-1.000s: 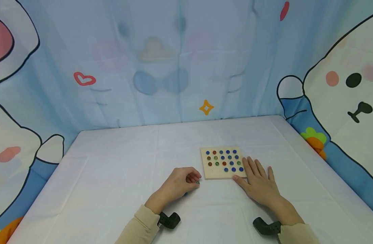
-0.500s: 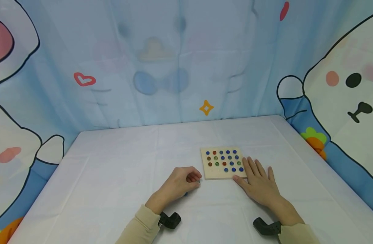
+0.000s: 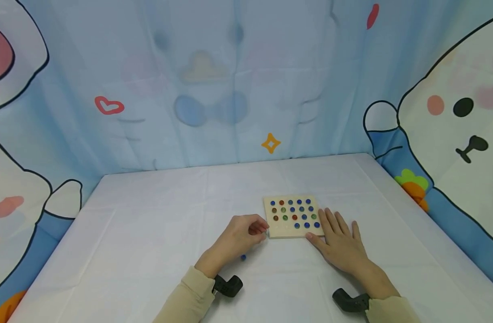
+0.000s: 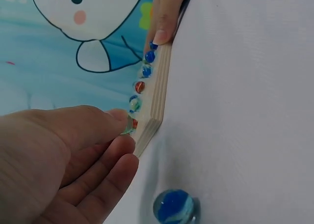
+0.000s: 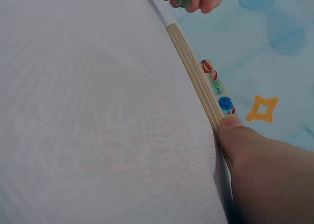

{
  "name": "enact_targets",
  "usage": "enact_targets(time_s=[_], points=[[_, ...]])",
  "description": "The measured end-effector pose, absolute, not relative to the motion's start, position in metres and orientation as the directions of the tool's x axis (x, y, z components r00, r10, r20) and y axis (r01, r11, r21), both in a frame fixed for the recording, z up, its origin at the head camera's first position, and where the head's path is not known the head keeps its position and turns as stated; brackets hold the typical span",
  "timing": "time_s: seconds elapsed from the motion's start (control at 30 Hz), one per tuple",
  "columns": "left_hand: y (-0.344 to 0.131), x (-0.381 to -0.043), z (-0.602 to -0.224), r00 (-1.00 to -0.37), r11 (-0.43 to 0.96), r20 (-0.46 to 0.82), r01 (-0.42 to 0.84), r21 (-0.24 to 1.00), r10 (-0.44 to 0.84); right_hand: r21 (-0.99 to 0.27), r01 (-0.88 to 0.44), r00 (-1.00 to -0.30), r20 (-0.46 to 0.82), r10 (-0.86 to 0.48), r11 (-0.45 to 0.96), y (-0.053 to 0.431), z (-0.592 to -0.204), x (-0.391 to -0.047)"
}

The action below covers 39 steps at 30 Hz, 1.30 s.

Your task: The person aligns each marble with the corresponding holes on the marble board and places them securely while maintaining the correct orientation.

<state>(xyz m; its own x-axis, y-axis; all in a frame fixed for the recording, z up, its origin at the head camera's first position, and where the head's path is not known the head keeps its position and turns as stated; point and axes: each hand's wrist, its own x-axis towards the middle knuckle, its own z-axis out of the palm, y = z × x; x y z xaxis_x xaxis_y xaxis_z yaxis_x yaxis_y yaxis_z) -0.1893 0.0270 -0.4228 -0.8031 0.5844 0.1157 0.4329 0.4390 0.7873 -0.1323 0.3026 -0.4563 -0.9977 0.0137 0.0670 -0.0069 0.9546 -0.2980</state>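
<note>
A pale wooden board (image 3: pixel 278 232) lies on the white table with rows of coloured glass marbles set in it. Its front row holds marbles only at the right; the left end of that row is bare. My left hand (image 3: pixel 239 235), just off the board's front left corner, pinches a clear green marble (image 5: pixel 184 1) between thumb and fingers. Flat beside the board's right edge rests my right hand (image 3: pixel 342 242), fingers straight, its thumb (image 5: pixel 233 121) touching the front right corner. One loose blue marble (image 4: pixel 174 207) sits on the cloth near my left wrist.
A white cloth (image 3: pixel 157 233) covers the table. Behind it hangs a blue curtain (image 3: pixel 149 134) printed with cartoon animals. Each wrist wears a black camera mount, such as the left one (image 3: pixel 228 285).
My left hand has lifted slightly and moved forward and right toward the board with the green marble. The loose blue marble now shows fully. My right hand stays put; the head view shifts slightly.
</note>
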Motion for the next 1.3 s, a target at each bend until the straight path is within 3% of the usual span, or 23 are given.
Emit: enact_targets(time_s=[0.67,1.3], points=[[0.061,-0.202,-0.411,-0.786,0.41,0.172,0.479,0.776,0.593,-0.291,-0.004,-0.998,0.061,0.015,0.957,0.302,-0.457,-0.133],[0.09,-0.206,-0.417,-0.795,0.506,0.18,0.524,0.685,0.579,-0.31,-0.018,-0.998,0.064,0.002,0.95,0.302,-0.454,-0.132]])
